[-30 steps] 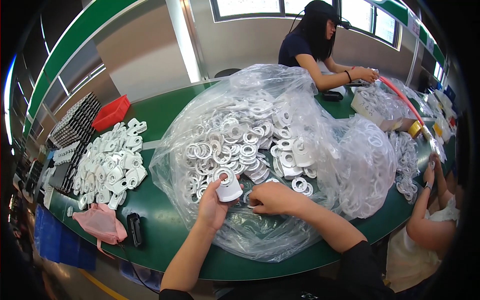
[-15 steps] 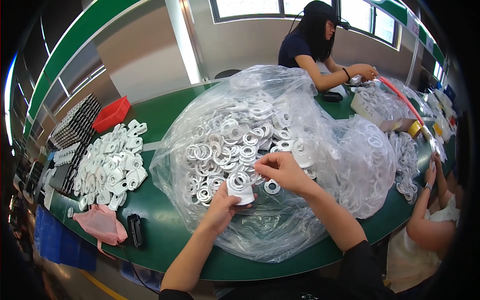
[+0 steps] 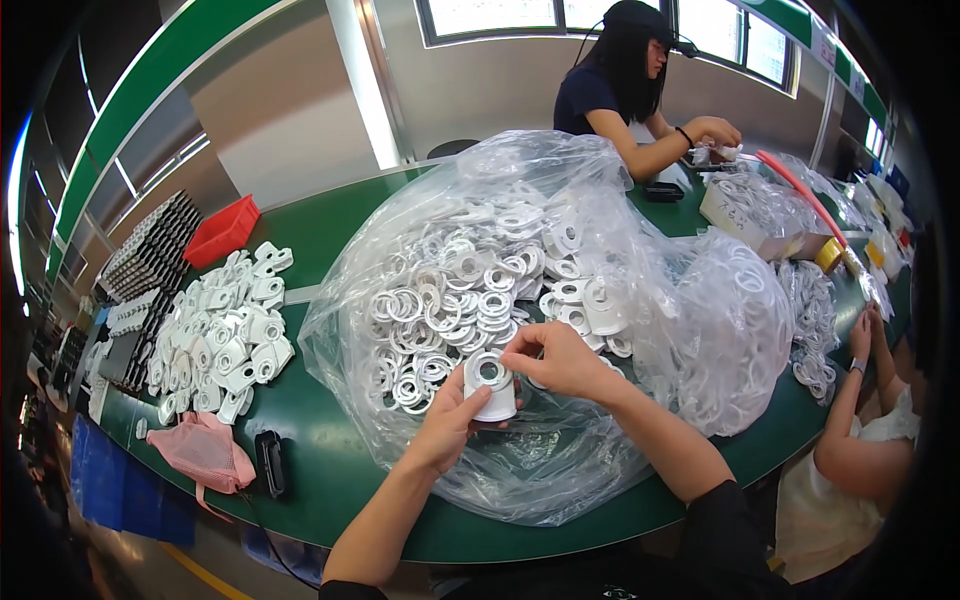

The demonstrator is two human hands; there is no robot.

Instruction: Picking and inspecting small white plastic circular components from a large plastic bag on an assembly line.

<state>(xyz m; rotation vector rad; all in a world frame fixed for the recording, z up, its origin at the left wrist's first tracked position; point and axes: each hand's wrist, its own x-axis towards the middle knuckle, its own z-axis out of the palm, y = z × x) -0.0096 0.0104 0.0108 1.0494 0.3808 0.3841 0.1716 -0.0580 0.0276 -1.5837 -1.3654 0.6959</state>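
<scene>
The left hand holds one white part, thumb on top, so its grip is snug; the part is in front of the person, above the near side of a clear bag, with its round end away from the person; the left hand seems to hold the flat end so the right hand can get at the round end; the right thumb and finger are close together at that end's edge (I cannot tell if this grip pinches or only touches).

The bag lies around a heap of white rings, maybe to keep them off the green surface; a pile of white pieces sits to the left, perhaps to keep it apart.

I count one held part, one red bin, one pink pouch, one black case beside the pouch; the heap and pile have too many to count.
</scene>
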